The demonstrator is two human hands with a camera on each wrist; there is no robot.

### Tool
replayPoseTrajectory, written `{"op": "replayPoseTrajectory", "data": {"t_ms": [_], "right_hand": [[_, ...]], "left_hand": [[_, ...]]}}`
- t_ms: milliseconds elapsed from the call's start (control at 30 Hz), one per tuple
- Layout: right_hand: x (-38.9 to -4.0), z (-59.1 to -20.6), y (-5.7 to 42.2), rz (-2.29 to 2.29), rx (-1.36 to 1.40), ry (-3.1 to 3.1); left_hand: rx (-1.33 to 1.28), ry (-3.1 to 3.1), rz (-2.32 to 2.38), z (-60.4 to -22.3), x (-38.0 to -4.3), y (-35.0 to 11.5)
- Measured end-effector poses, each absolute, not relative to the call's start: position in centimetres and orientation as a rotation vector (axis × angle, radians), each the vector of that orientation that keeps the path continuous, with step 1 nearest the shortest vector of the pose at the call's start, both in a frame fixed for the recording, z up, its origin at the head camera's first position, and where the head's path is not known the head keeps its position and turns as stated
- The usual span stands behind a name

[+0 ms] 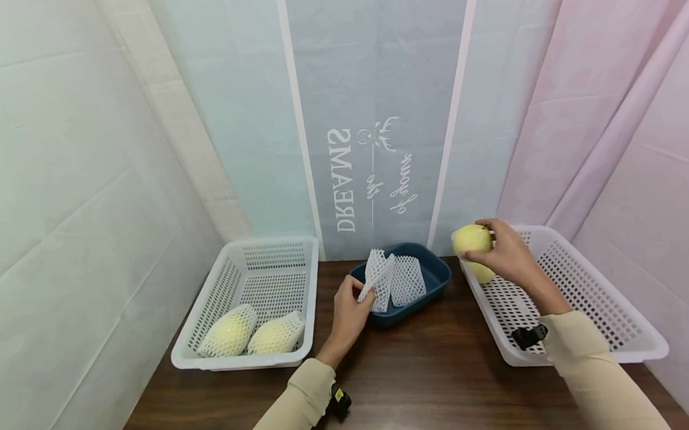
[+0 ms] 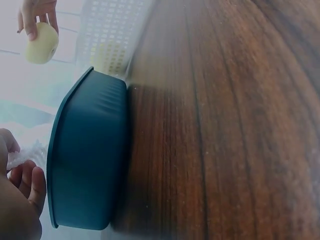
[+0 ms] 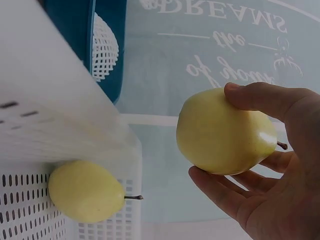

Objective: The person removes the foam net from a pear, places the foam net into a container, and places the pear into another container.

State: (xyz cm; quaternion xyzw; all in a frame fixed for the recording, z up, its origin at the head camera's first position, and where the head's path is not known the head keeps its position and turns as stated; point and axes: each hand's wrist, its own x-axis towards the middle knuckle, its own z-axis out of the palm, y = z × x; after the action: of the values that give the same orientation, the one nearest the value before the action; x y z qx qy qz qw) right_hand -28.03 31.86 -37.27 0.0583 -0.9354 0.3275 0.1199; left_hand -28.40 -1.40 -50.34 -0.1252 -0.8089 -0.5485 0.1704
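My right hand (image 1: pixel 513 255) grips a yellow pear (image 3: pixel 225 132) by its stem end, up above the far left corner of the right white basket (image 1: pixel 644 348). Below it, a second pear (image 3: pixel 87 191) lies in that basket's corner. My left hand (image 1: pixel 349 312) pinches a white foam net sleeve (image 1: pixel 377 278) over the dark blue bin (image 2: pixel 87 155). Another foam net (image 1: pixel 408 280) lies inside the bin. In the left wrist view the pinching fingers (image 2: pixel 25 180) show at the left edge, beside the bin's rim.
On the left stands another white basket (image 1: pixel 241 246) with two netted pears (image 1: pixel 229 333) at its near end. A brown wooden table (image 1: pixel 412 387) carries everything. Behind it hangs a printed curtain (image 1: pixel 372 77), and pale sheets (image 1: pixel 57 191) close off the sides.
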Motion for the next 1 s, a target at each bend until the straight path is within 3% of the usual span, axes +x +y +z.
{"op": "replayPoseTrajectory", "data": {"t_ms": [1000], "right_hand": [[-29.6,-38.3,36.1,0.937,0.044,-2.737]], "left_hand": [[-0.413,-2.336,-1.502,-50.4,-29.3,0.2]]}}
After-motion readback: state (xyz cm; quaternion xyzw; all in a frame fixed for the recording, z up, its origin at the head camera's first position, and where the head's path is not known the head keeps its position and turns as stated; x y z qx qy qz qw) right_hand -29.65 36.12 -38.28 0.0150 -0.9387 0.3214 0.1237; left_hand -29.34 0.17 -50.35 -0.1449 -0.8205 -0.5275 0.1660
